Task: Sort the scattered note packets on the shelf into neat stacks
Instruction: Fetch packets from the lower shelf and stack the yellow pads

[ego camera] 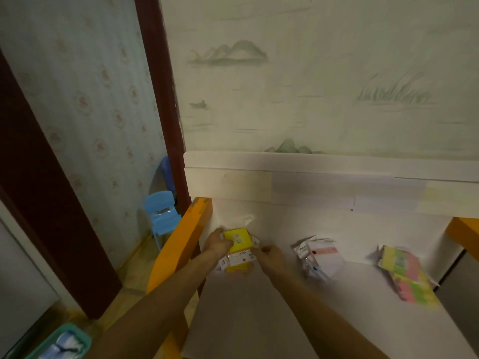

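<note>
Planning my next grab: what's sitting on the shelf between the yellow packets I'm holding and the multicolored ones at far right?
In the head view, a pile of pink-and-white packets lies between them.

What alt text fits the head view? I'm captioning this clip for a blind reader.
Two bare hands, left hand and right hand, square up a pile of yellow note packets at the left end of a white shelf. A pink and white pile sits mid-shelf, and multicoloured packets lie to the right.
</note>
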